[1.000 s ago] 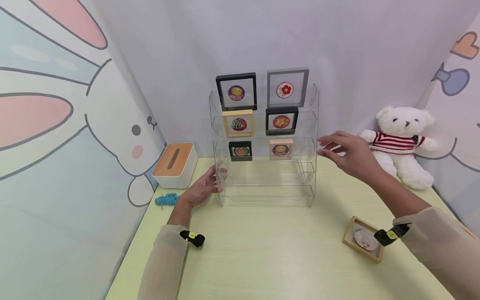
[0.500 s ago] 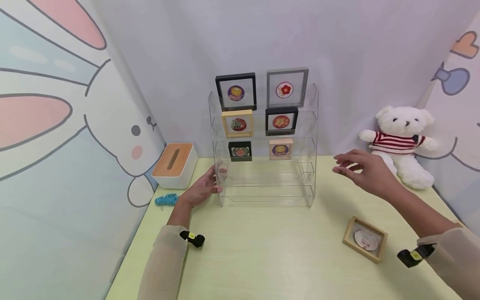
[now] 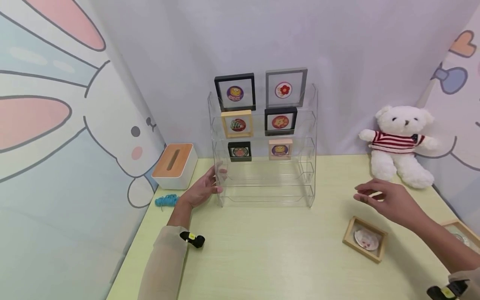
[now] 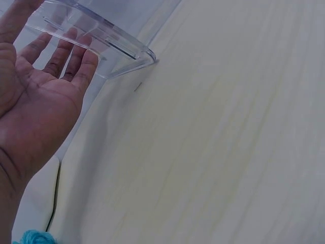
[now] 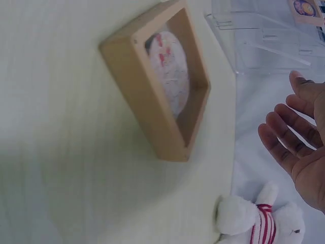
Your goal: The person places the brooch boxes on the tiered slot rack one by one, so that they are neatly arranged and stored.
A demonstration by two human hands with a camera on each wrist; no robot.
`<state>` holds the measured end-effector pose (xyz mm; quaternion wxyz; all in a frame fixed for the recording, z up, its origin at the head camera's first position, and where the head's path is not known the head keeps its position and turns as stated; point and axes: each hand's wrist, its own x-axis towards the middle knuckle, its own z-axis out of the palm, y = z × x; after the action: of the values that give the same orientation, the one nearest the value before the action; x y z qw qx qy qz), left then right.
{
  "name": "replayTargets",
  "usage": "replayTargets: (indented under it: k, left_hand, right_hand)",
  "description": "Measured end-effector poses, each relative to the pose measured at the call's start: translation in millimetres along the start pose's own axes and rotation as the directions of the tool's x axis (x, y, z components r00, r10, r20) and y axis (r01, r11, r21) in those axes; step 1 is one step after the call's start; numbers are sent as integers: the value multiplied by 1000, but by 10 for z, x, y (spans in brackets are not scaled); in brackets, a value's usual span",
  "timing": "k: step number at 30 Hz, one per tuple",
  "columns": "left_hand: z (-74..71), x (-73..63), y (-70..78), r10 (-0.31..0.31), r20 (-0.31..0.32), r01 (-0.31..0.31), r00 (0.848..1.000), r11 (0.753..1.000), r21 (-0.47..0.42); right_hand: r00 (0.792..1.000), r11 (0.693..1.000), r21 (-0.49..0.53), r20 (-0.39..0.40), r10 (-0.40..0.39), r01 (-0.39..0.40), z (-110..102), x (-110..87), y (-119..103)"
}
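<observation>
A clear acrylic display rack (image 3: 268,193) with stepped tiers stands on the table in the head view. Six-sided clutter is absent; small framed round badges, such as a grey frame (image 3: 286,88) and a black frame (image 3: 235,92), stand in pairs on its upper tiers. My left hand (image 3: 202,189) holds the rack's left side panel, thumb at the front edge, fingers at the side; the left wrist view shows the fingers partly through the clear plastic. My right hand (image 3: 391,201), fingers loosely bent and holding nothing, hovers above and behind a wooden frame (image 3: 349,243) lying flat with a round badge inside.
A white tissue box (image 3: 180,179) with a wooden lid and a blue yarn bundle (image 3: 166,200) lie left of the rack. At the back right sits a white teddy bear (image 3: 401,141). Another wooden frame (image 3: 466,231) lies at the right edge, partly behind the right forearm.
My right hand has moved from beside the rack's right side, rightward and toward me, nearer the wooden frame. The second wooden frame at the right edge has come into view. The left hand stays put.
</observation>
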<state>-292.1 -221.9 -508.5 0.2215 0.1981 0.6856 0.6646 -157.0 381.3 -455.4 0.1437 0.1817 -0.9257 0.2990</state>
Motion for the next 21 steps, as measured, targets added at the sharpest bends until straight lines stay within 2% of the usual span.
replayTargets:
  k: [13, 21]
  left_hand:
    - [-5, -10, -6, 6, 4, -6, 1000, 1000, -14]
    - [-1, -9, 0, 7, 5, -8, 1000, 1000, 1]
  right_hand:
    - [999, 1000, -9, 46, 1, -1, 93, -533, 276]
    - [995, 1000, 5, 95, 14, -15, 168, -750, 382]
